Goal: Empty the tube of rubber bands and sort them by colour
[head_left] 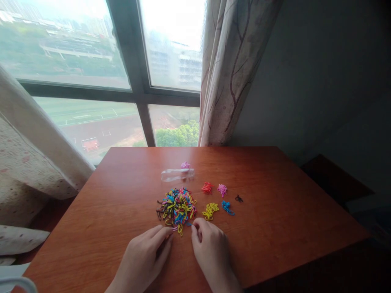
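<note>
A mixed heap of small coloured rubber bands lies on the table in front of me, in yellow, blue, black, pink and red. My left hand rests at the heap's near left edge, its fingertips closed on the end of a pink rubber band. At the near right edge, my right hand pinches a blue rubber band. Sorted beyond it are yellow bands, blue bands, red bands, pink bands and a few black bands.
A clear plastic bottle lies on its side behind the heap, with a pink item just past it. The brown wooden table meets a window and curtains. A white curved object shows at lower left.
</note>
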`<move>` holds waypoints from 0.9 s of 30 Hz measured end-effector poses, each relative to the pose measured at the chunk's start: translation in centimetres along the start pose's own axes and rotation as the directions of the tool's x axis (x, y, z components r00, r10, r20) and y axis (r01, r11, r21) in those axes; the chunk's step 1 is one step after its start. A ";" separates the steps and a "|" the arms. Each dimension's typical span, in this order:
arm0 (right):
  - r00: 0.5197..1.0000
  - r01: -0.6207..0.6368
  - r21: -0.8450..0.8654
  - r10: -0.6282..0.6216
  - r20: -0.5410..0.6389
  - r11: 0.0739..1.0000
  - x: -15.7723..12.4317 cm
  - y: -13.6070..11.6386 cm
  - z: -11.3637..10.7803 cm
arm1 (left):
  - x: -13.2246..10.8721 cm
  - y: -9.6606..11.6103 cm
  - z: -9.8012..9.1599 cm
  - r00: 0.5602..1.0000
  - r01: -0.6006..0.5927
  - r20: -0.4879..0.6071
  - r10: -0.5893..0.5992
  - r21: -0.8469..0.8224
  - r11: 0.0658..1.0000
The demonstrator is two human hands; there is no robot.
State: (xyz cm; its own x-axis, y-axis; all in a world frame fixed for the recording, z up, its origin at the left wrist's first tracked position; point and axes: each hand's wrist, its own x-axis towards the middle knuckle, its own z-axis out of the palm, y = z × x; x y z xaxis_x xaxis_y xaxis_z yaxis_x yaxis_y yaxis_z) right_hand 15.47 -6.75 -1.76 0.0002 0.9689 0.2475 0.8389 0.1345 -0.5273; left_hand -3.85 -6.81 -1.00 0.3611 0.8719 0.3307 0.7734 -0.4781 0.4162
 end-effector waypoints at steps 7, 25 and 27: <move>0.999 0.008 0.083 -0.005 -0.036 0.996 -0.3 0.6 -0.7 | 0.0 -0.2 0.1 1.000 0.003 0.002 -0.003 0.004 1.000; 0.965 -0.207 -0.008 0.203 -0.168 0.978 2.3 9.4 -5.0 | 0.2 -0.2 0.0 1.000 -0.017 -0.021 0.018 0.039 0.999; 0.964 -0.213 -0.004 0.209 -0.164 0.977 2.3 9.3 -4.9 | 0.2 -0.3 0.1 1.000 -0.022 -0.019 0.023 0.040 0.999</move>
State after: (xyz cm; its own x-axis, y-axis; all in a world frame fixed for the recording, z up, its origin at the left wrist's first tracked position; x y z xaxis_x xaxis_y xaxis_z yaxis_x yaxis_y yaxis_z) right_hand 25.95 -4.32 -2.10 0.2651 0.9281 0.2615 0.8216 -0.0755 -0.5651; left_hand -3.96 -6.48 -1.10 0.3683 0.8587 0.3563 0.7856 -0.4924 0.3746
